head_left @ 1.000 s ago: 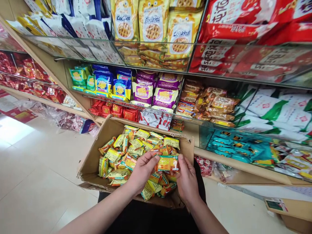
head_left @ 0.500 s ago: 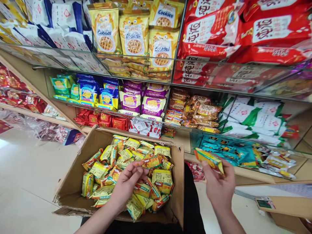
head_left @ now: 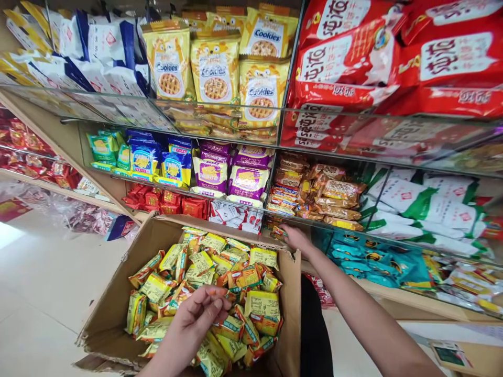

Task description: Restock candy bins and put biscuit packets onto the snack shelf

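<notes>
A torn-edged cardboard box (head_left: 288,309) is filled with small yellow-and-orange snack packets (head_left: 262,306). My left hand (head_left: 200,317) hovers over these packets, thumb and fingers pinched together. A bit of orange shows at its fingertips, but what they hold, if anything, is hidden. Beyond the box's far right corner, my right hand (head_left: 297,241) reaches into a low shelf compartment. Its fingers are at a small orange-and-yellow snack packet (head_left: 279,232) and seem closed on it, partly hidden by the glass and shelf edge.
Glass-fronted shelves hold yellow cookie bags (head_left: 215,68), red bags (head_left: 346,57), purple biscuit packs (head_left: 248,175), brown-wrapped bars (head_left: 336,193) and teal packets (head_left: 365,256). The glass edge (head_left: 306,219) runs just above my right hand. Plastic-wrapped goods (head_left: 84,214) lie on the floor at left.
My right hand has moved left and forward with the snack packet, from beside the box into the low compartment. The left hand stays pinched over the box. The view has shifted slightly.
</notes>
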The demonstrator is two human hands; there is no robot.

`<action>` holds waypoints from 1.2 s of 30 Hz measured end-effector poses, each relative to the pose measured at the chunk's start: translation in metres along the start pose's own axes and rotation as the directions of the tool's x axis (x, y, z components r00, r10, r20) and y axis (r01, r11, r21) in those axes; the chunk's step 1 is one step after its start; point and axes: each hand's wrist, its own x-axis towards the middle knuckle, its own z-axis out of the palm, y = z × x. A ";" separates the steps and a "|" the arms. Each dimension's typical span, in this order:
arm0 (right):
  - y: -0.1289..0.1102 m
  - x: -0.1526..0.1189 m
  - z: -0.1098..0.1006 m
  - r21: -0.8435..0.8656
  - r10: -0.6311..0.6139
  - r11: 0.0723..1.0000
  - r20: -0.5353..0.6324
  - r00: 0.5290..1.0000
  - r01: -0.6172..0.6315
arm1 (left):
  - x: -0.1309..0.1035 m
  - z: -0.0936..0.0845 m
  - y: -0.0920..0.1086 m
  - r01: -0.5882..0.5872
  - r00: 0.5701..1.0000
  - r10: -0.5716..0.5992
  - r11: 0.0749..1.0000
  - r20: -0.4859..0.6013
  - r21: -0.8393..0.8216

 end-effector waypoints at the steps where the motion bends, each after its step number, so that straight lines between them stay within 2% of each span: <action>1: -0.004 0.010 0.003 0.000 -0.021 1.000 0.008 1.000 0.021 | -0.001 0.000 0.001 0.010 1.000 -0.010 1.000 -0.019 -0.002; 5: -0.009 0.028 0.016 -0.027 -0.039 0.999 0.013 0.999 0.039 | -0.004 0.000 0.002 0.040 0.990 -0.041 0.999 -0.137 -0.010; 9: -0.007 0.034 0.026 -0.040 -0.005 0.999 -0.005 1.000 0.005 | -0.003 -0.004 0.000 0.056 0.984 -0.055 0.998 -0.169 0.001; 15: -0.005 0.050 0.031 0.049 -0.001 0.999 -0.021 1.000 0.002 | 0.005 -0.017 -0.003 0.078 0.991 -0.069 0.994 -0.116 0.074; 20: 0.001 0.052 0.038 0.144 0.055 0.988 -0.039 0.998 -0.048 | 0.011 -0.029 -0.009 0.077 0.994 -0.064 0.985 -0.086 0.154; 23: 0.003 0.050 0.039 0.219 0.105 0.971 -0.048 0.993 -0.092 | 0.010 -0.032 -0.010 0.043 0.999 -0.036 0.977 -0.039 0.207; 26: 0.001 0.047 0.034 0.317 0.140 0.942 -0.070 0.988 -0.111 | 0.008 -0.035 -0.004 -0.050 0.999 0.050 0.947 0.009 0.316; 28: -0.001 0.044 0.029 0.394 0.172 0.911 -0.103 0.980 -0.118 | 0.011 -0.036 0.003 -0.184 0.982 0.181 0.850 0.054 0.494; 29: -0.002 0.041 0.026 0.436 0.195 0.891 -0.121 0.973 -0.125 | 0.014 -0.037 0.007 -0.278 0.957 0.273 0.753 0.101 0.597; 31: -0.005 0.032 0.021 0.526 0.257 0.838 -0.146 0.955 -0.144 | 0.023 -0.039 0.011 -0.451 0.869 0.427 0.479 0.249 0.753; 33: -0.008 0.015 0.017 0.619 0.324 0.767 -0.145 0.935 -0.170 | 0.036 -0.039 0.009 -0.537 0.796 0.452 0.222 0.402 0.814; 34: -0.010 0.004 0.016 0.653 0.351 0.735 -0.137 0.926 -0.182 | 0.042 -0.038 0.007 -0.544 0.785 0.425 0.126 0.451 0.829; 36: -0.015 -0.023 0.013 0.749 0.398 0.635 -0.107 0.911 -0.190 | 0.053 -0.037 -0.002 -0.515 0.799 0.360 -0.008 0.483 0.857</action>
